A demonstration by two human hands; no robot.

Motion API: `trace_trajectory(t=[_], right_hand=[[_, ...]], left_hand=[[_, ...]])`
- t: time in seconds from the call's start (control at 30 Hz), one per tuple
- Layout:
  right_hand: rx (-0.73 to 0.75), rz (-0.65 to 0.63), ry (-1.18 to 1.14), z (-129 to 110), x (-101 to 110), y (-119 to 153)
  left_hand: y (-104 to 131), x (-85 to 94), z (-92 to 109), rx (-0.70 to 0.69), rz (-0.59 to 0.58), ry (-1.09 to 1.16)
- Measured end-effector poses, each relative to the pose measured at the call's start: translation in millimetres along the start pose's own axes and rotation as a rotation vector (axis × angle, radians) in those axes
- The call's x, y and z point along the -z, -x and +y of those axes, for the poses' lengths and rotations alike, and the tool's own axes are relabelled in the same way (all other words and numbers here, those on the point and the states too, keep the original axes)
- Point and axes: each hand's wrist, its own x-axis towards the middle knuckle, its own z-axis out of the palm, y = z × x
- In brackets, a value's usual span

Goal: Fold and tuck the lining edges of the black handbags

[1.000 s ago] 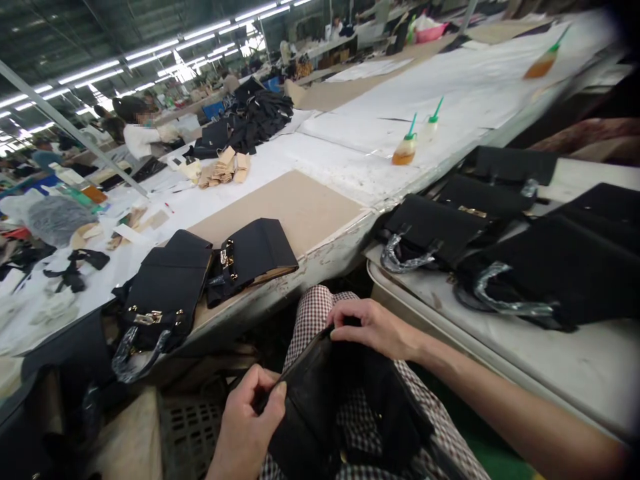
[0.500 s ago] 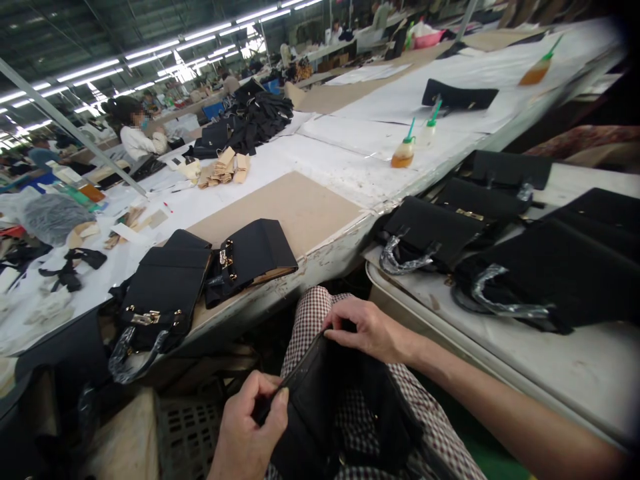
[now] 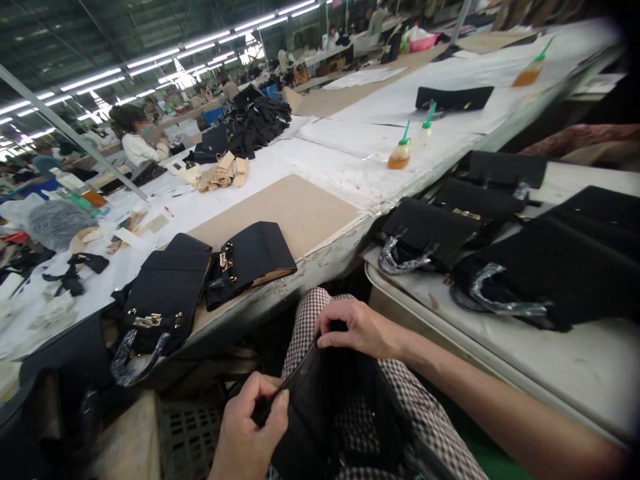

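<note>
Slightly left of its earlier place, the right hand (image 3: pixel 356 327) pinches the edge of black material (image 3: pixel 307 413) at lower centre; the left hand (image 3: pixel 251 421) grips that edge too, below black bags (image 3: pixel 167 287) on the desk (image 3: pixel 330 160).

Tube lights (image 3: pixel 153 58) line the dark ceiling (image 3: pixel 45 40); a long white-topped table (image 3: pixel 330 155) stretches away.

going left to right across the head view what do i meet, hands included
grey bundle → black bag with wrapped handle → left hand → right hand → black panel behind the bottles → farthest amber bottle
</note>
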Motion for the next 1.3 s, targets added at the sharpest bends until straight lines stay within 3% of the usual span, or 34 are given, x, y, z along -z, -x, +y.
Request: trace_trajectory(t=[0.23, 0.37, 0.6, 0.73, 1.03, 1.17, 1.3], right_hand=[[-0.047, 0.038, 0.019, -3.7, -4.7, -0.8], [-0.066, 0.035, 0.071, -9.4, -3.8, -2.7], [0.192, -0.237, 0.139, -13.1, 3.1, -6.0], [0.162, -0.272, 0.128, -13.0, 2.5, -6.3], [0.252, -0.286, 0.083, -10.4, -3.0, -6.4], [0.284, -0.32, 0.089, -9.9, -3.7, -5.0], [0.278, -0.299, 0.085, -14.3, -4.7, -4.7]], left_hand=[[0.2, -0.2, 2.2, -0.006, 0.023, -0.015], [-4.1, 7.6, 1.8, 0.035, -0.052, -0.051], [-23.0, 19.9, 25.4, 0.287, -0.239, 0.116], [-26.8, 16.0, 37.9, 0.282, -0.341, 0.15], [-13.5, 2.2, 34.9, 0.105, -0.194, -0.15], [-3.7, 10.2, 33.9, 0.197, -0.236, -0.038], [4.5, 26.4, 36.9, 0.354, -0.317, 0.25]])
